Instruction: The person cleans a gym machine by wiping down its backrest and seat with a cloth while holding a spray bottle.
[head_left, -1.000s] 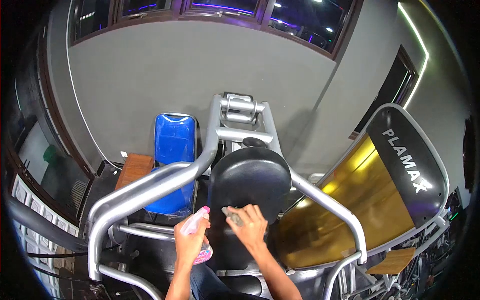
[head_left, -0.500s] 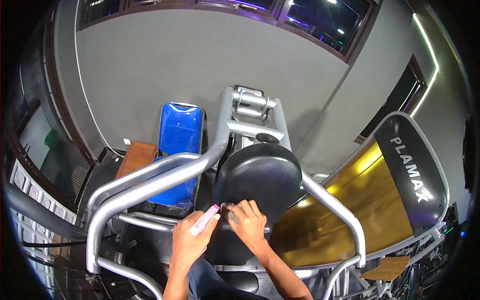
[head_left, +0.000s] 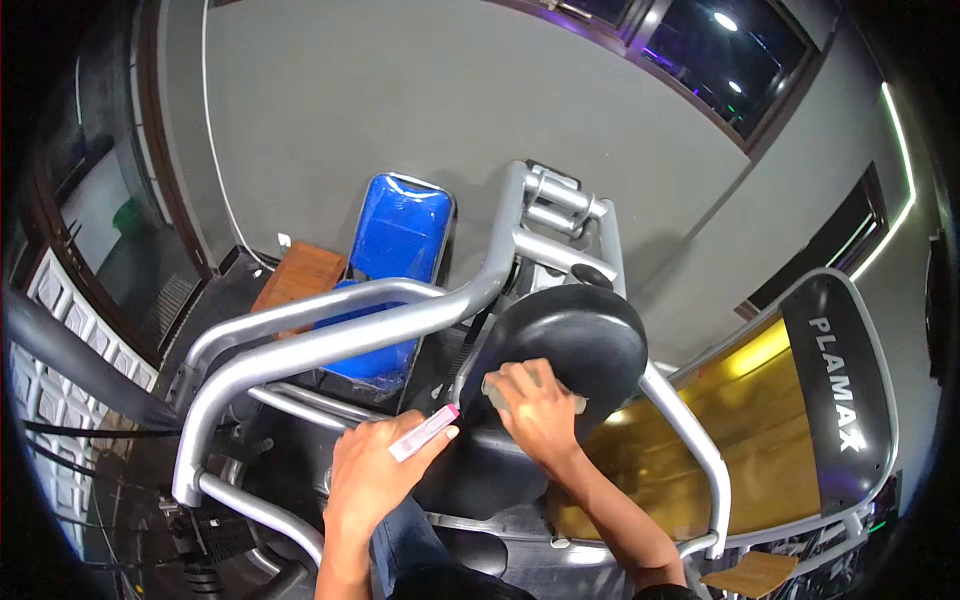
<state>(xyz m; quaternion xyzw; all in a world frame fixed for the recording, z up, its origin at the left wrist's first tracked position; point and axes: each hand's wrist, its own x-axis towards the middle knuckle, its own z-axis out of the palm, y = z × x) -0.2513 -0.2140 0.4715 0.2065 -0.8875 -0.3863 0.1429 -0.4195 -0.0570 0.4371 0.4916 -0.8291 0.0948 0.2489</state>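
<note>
At the lower centre of the frame, the left hand (head_left: 375,470) has its fingers curled around a sprayer (head_left: 420,437), whose pink tip points to the upper right; what lies below the sprayer's head is hidden by the hand. Just right of it, near the middle of the frame, the right hand (head_left: 538,410) has its fingers bent over a greyish cloth (head_left: 493,388), grasping it against the lower part of a round-topped black pad (head_left: 590,335). Parts of the cloth show on both sides of the hand. Below the hands is a black seat (head_left: 480,490), with a leg in blue jeans (head_left: 405,540) at the bottom edge of the frame.

Silver tubes (head_left: 300,350) sweep from the upper centre down to the left and right, on either side of the pad. Left of centre, behind the tubes, stands a blue chair (head_left: 405,225), with a brown wooden top (head_left: 300,275) just beside it on the left. Across the right of the frame leans a gold and black panel (head_left: 850,380) lettered PLAMAX. A grey wall (head_left: 420,110) fills the upper centre, with a window (head_left: 725,60) at upper right.
</note>
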